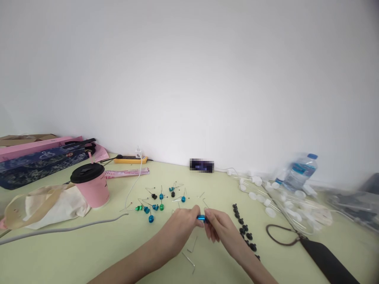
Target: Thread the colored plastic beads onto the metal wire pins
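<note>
Both forearms (133, 262) run off my bottom edge. I see the left hand (184, 224) and right hand (220, 228) close together, each pinching one end of a blue cylinder (201, 217) just above the surface (89, 252). Its ends are covered, and its long axis lies left to right. Farther off, a bottle (299, 170) is blurred.

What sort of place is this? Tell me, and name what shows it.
Probably a small-parts assembly table against a bare wall. The left hand and right hand pinch a blue piece between them; coloured pieces, black knobs and bent wires lie scattered around them.
</note>
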Demonstrator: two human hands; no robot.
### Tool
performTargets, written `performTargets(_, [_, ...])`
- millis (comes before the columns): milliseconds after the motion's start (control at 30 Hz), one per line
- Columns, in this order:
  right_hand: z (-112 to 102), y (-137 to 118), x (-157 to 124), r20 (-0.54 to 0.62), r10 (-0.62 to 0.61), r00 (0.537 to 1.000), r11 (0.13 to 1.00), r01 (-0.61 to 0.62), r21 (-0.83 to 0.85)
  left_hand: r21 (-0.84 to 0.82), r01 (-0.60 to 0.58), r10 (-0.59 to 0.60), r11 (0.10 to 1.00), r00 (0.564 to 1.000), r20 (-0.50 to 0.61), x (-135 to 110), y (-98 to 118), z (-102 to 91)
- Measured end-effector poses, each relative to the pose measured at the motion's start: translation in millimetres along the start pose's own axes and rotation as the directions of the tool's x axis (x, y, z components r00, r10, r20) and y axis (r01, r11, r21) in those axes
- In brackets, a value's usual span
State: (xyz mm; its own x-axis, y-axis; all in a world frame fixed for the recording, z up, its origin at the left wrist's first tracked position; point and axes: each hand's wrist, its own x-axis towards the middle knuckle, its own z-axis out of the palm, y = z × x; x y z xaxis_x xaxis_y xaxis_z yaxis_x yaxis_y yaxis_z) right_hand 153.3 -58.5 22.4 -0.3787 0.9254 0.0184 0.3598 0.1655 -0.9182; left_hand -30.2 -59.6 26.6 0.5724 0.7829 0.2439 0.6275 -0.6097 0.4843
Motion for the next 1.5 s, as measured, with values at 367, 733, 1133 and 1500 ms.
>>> performTargets(367, [-9.9, 1.1, 3.8, 0.056, -0.010, 0.998, 1.000, 0.011, -0.016, -0.104, 0.067, -0.061, 0.992, 0.996, 0.058, 0.0, 9.0, -0.1])
performTargets(733, [-10.0, -1.9, 0.6, 0.051, 0.026, 0.998, 0.974, -0.014, -0.225, -0.333, 0.137, -0.095, 0.933, 0.986, 0.141, 5.6, 11.8, -2.6])
performTargets(1133, [-8.2, 6.8, 4.6, 0.011, -0.004, 1.000, 0.943, 0.007, -0.332, -0.097, 0.180, -0.170, 0.979, 0.981, 0.097, 7.1, -2.9, 3.7])
performTargets(1500, [-9.5, 7.5, 5.8, -0.002, -0.051, 0.999, 0.966, 0.049, -0.254, -0.082, 0.174, -0.170, 0.981, 0.984, 0.048, 6.2, -3.0, 1.4])
